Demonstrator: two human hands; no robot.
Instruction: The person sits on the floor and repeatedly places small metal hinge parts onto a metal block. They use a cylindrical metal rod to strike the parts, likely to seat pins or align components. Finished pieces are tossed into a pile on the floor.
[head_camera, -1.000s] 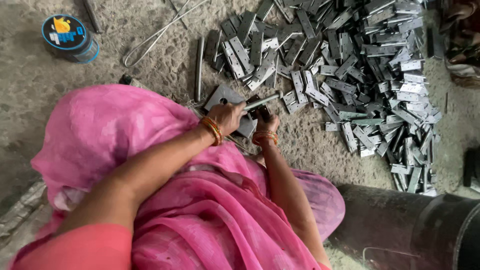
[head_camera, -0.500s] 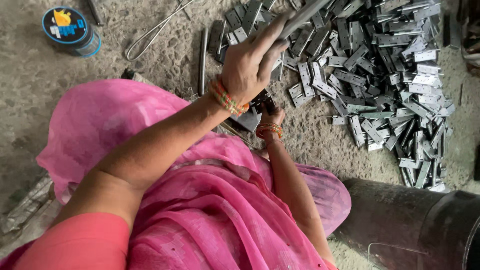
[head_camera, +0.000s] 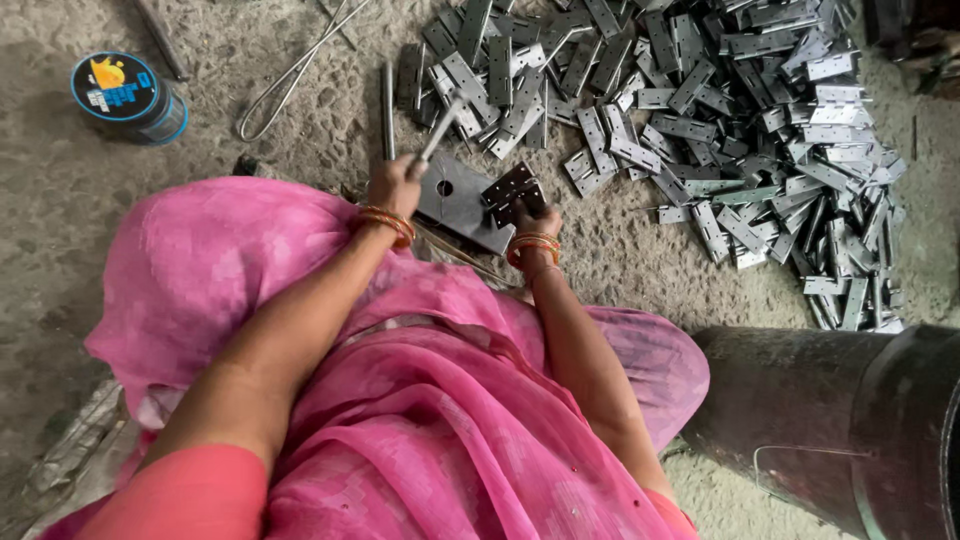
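Observation:
My left hand (head_camera: 393, 186) is closed around a thin metal striking tool (head_camera: 440, 122) whose tip points up and to the right, above a flat steel block (head_camera: 455, 198) with a hole in it. My right hand (head_camera: 531, 218) pinches a dark hinge (head_camera: 510, 187) that lies on the right edge of that block. Both wrists wear orange bangles. A big heap of silvery hinges (head_camera: 720, 110) spreads over the ground beyond and to the right of the block.
Pink cloth (head_camera: 400, 400) covers my lap and knees. A round blue-lidded tin (head_camera: 125, 95) stands at the upper left, bent wire (head_camera: 300, 65) and a metal rod (head_camera: 387, 100) lie beside the heap. A dark metal drum (head_camera: 850, 420) lies at the lower right.
Half a second ago my left hand was lifted high over the heap with the tool; it has now come down beside the block. My right hand has stayed on the hinge.

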